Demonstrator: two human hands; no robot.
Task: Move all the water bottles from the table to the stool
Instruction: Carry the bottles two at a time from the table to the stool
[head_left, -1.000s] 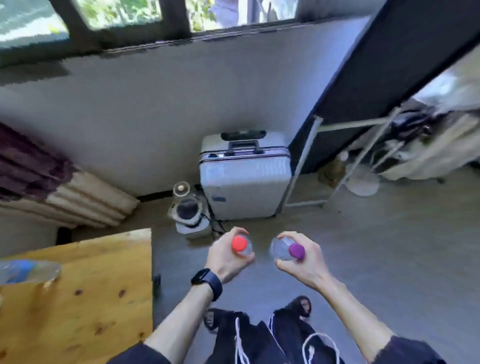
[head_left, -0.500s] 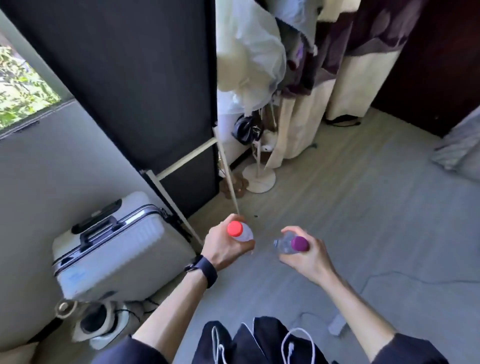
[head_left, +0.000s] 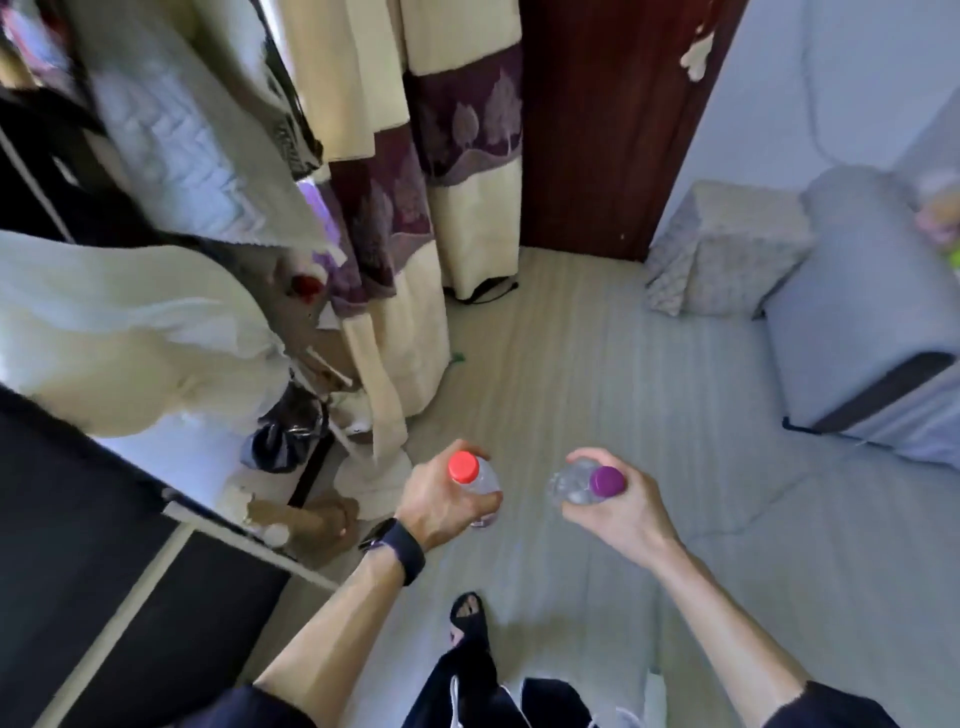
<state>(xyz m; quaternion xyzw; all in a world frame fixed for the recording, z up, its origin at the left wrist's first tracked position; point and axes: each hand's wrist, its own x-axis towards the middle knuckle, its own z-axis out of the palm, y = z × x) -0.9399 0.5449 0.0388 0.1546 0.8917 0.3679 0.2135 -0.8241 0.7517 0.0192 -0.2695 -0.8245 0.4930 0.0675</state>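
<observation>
Above the floor (head_left: 597, 364), left hand (head_left: 441, 506) gripping red-capped bottle (head_left: 475, 475), right hand (head_left: 618, 512) gripping purple-capped bottle (head_left: 582, 483), labels unreadable

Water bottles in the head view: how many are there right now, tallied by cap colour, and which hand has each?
Red-capped bottle, held in the left hand: 1
Purple-capped bottle, held in the right hand: 1
Total: 2 bottles, both clear plastic and both carried above the floor; no table or stool is recognisable in this view.
</observation>
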